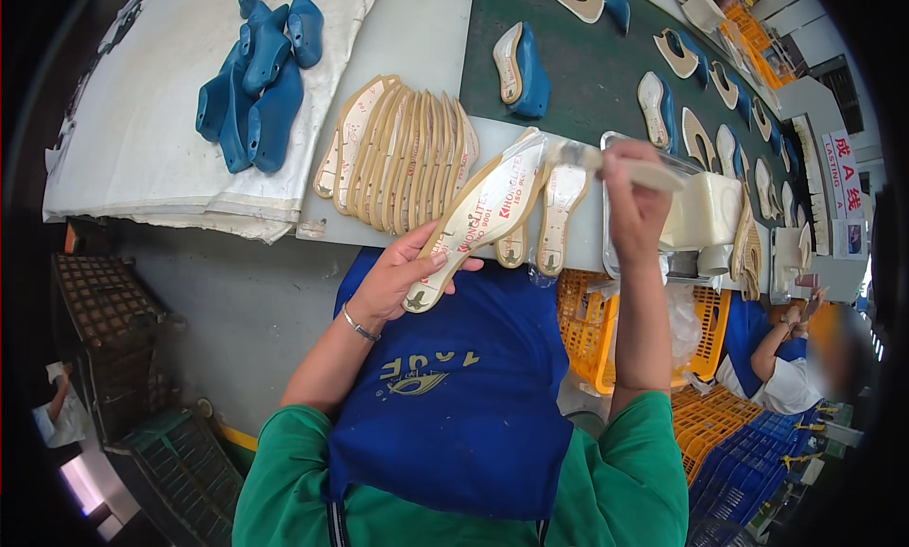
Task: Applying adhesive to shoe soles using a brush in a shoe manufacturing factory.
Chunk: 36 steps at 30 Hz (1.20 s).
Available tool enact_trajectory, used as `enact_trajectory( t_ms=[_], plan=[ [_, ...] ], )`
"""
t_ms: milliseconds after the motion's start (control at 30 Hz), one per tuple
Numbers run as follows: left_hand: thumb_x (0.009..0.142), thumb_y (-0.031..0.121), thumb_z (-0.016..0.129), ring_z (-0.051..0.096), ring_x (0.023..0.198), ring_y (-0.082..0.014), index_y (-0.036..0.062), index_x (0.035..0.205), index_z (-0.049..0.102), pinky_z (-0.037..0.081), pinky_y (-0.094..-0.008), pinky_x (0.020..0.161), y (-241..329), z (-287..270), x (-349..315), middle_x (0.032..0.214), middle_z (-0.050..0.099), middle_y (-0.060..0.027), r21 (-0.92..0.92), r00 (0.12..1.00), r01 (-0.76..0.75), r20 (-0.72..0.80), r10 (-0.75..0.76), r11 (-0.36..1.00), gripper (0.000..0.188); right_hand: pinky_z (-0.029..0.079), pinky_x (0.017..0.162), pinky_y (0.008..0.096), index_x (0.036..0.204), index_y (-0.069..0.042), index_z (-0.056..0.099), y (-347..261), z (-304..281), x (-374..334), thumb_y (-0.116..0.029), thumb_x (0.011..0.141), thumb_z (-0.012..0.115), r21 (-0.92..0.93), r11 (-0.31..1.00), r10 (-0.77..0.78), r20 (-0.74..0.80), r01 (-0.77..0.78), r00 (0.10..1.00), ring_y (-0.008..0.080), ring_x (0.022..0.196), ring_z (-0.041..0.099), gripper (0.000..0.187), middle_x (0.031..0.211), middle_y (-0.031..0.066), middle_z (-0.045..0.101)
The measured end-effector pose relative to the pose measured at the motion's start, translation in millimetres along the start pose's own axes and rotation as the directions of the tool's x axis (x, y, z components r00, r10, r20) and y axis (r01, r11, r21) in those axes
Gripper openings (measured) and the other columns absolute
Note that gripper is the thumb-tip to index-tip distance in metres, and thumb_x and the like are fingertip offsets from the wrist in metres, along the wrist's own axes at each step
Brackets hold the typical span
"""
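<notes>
My left hand (pixel 396 274) pinches a shoe insole (pixel 492 198) by its narrow end and holds it tilted over the table edge. The insole is pale with red print and a tan rim. My right hand (pixel 636 204) grips a brush (pixel 653 174) with a pale handle. Its blurred bristles are at the insole's wide end; whether they touch cannot be made out. Beside and partly under the held insole, other insoles (pixel 561 214) lie on the table. A fanned row of similar insoles (pixel 402 154) rests left of it.
Blue shoe lasts (pixel 256 97) are piled on a white cloth (pixel 133 130) at left. A green belt (pixel 597 50) carries lasts and insoles. Right of my hand, a metal tray (pixel 611 239) holds a white block-shaped container (pixel 712 206). Yellow crates (pixel 587 329) stand below; a co-worker (pixel 781 358) sits at right.
</notes>
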<state>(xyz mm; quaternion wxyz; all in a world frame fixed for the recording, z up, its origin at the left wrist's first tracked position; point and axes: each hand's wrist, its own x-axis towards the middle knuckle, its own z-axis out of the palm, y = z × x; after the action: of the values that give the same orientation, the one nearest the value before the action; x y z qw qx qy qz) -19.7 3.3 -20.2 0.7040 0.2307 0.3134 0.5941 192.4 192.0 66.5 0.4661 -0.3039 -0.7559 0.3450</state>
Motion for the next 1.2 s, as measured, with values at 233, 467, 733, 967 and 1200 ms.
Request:
enact_trajectory(
  t_ms=[233, 467, 733, 967, 1200],
  plan=[
    [0.098, 0.009, 0.051, 0.063, 0.114, -0.0266, -0.0019, 0.145, 0.035, 0.058, -0.0256, 0.073, 3.9, -2.0, -4.4, 0.127, 0.059, -0.0158, 0.009, 1.000, -0.007, -0.006, 0.007, 1.000, 0.050, 0.046, 0.068, 0.0255, 0.090, 0.001, 0.063, -6.6, 8.1, -6.5, -0.005, 0.090, 0.061, -0.039, 0.990, -0.119, 0.288, 0.136, 0.950, 0.0141, 0.077, 0.059, 0.007, 0.086, 0.0084, 0.064],
    [0.098, 0.009, 0.050, 0.062, 0.115, -0.0272, -0.0020, 0.144, 0.036, 0.058, -0.0264, 0.073, 4.6, -2.7, -8.9, 0.127, 0.059, -0.0159, 0.004, 1.000, -0.020, -0.011, 0.020, 1.000, 0.049, 0.044, 0.069, 0.0241, 0.095, 0.001, 0.061, -8.3, 3.8, 5.7, -0.007, 0.094, 0.059, 0.041, 0.999, -0.013, 0.033, 0.011, 0.999, 0.0114, 0.076, 0.057, 0.009, 0.089, 0.0043, 0.061],
    [0.098, 0.009, 0.051, 0.062, 0.115, -0.0273, -0.0013, 0.145, 0.036, 0.058, -0.0263, 0.072, 4.8, 2.4, -1.9, 0.129, 0.059, -0.0159, 0.001, 1.000, -0.025, 0.004, 0.025, 1.000, 0.050, 0.044, 0.070, 0.0220, 0.092, 0.000, 0.062, 1.9, 21.4, 3.9, -0.011, 0.094, 0.061, 0.069, 0.995, 0.063, 0.139, -0.073, 0.988, 0.0090, 0.078, 0.057, 0.011, 0.088, 0.0035, 0.062],
    [0.098, 0.007, 0.050, 0.062, 0.115, -0.0312, -0.0024, 0.141, 0.037, 0.062, -0.0279, 0.072, 4.1, 4.4, -2.2, 0.128, 0.057, -0.0191, -0.071, 0.998, -0.044, -0.051, 0.040, 0.997, 0.046, 0.047, 0.067, 0.0269, 0.091, 0.002, 0.063, -3.2, 36.1, -25.6, -0.007, 0.090, 0.064, 0.021, 0.998, 0.059, 0.089, -0.061, 0.994, 0.0119, 0.075, 0.059, 0.009, 0.083, 0.0066, 0.064],
    [0.098, 0.005, 0.050, 0.060, 0.118, -0.0322, 0.0011, 0.142, 0.036, 0.062, -0.0300, 0.072, -4.1, 9.0, 4.3, 0.129, 0.056, -0.0187, -0.195, 0.991, -0.096, -0.114, 0.075, 0.976, 0.047, 0.047, 0.056, 0.0327, 0.086, 0.000, 0.064, -23.1, 64.6, -66.5, 0.001, 0.081, 0.066, 0.059, 0.985, -0.172, 0.226, 0.163, 0.959, 0.0238, 0.061, 0.061, 0.006, 0.074, 0.0109, 0.063]
  ],
)
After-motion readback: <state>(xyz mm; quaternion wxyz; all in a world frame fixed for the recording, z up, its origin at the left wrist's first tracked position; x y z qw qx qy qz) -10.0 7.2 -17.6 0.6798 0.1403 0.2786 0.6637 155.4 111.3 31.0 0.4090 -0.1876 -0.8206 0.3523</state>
